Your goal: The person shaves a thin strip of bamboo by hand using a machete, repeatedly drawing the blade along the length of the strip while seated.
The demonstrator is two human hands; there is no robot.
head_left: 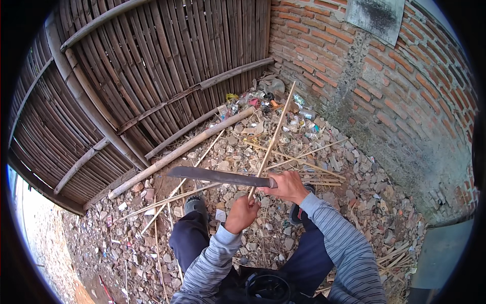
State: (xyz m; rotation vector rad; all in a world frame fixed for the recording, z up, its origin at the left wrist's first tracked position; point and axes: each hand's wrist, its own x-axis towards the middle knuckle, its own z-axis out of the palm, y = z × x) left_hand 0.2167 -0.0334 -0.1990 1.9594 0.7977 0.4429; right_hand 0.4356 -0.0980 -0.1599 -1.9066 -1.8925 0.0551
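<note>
Striped-sleeved hands (266, 200) gripping thin bamboo strip (271, 144), long dull machete (215, 176).

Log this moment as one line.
left hand: grips bamboo strip | right hand: holds machete, blade on strip | ground: rubble

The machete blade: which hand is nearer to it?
Right. The right hand grips the handle of the machete blade; the left hand sits below it, holding the lower end of the bamboo strip.
</note>
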